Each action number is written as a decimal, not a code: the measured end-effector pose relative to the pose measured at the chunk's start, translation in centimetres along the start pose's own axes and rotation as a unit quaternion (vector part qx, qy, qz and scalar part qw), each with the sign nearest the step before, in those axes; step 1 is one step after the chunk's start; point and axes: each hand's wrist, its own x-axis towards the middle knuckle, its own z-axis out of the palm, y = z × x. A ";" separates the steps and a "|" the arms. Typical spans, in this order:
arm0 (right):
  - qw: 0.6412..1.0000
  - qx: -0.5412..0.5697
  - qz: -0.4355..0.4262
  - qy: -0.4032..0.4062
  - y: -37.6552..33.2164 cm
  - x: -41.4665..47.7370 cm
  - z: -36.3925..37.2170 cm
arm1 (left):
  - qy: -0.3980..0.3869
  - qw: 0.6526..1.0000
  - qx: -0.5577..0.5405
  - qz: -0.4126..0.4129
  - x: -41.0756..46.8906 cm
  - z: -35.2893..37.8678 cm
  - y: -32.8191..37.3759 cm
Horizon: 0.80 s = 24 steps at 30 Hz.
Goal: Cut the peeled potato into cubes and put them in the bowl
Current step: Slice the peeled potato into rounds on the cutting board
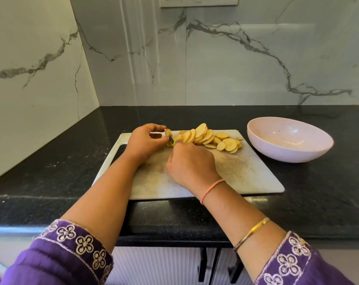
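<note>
A small end piece of potato (168,133) sits near the far left of the grey cutting board (246,173), pinched by the fingers of my left hand (143,140). My right hand (190,163) grips a knife (171,137) with a green handle, mostly hidden in the fist; its blade stands in the potato piece. To the right of the blade lies a leaning row of round yellow potato slices (207,136), spreading flat toward the board's right side. A white bowl (287,153) stands on the counter right of the board, with nothing in it.
The board lies on a black stone counter (51,161) in a corner with marble-pattern walls at the left and behind. The board's near edge reaches the counter's front edge. A white switch panel (199,2) is high on the back wall.
</note>
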 end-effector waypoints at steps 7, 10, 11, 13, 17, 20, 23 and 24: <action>1.000 0.000 -0.008 -0.024 -0.8 0.5 -0.8 | -0.004 1.000 -0.014 -0.003 0.1 0.0 -0.2; 0.999 0.008 0.006 -0.031 -0.9 1.1 -1.4 | -0.002 1.000 -0.021 -0.009 0.0 0.1 -0.2; 0.999 0.012 0.011 -0.030 -0.9 1.3 -1.5 | -0.001 1.000 -0.020 -0.009 0.0 0.0 -0.2; 0.999 0.014 0.017 -0.028 -0.8 1.7 -1.8 | 0.003 1.000 -0.017 -0.008 0.1 -0.1 -0.2; 0.999 0.014 0.026 -0.035 -0.3 2.2 -2.2 | -0.003 1.000 -0.022 0.012 0.0 0.3 -0.1; 0.998 0.011 0.039 -0.044 0.1 2.2 -1.9 | 0.010 0.999 0.011 0.033 0.0 0.8 -0.1; 0.998 0.034 0.036 -0.037 0.1 2.0 -1.4 | 0.009 0.999 0.025 0.037 0.1 0.4 -0.2; 0.998 0.038 0.031 -0.036 0.1 1.9 -1.3 | 0.002 0.999 0.018 0.036 0.1 0.3 -0.3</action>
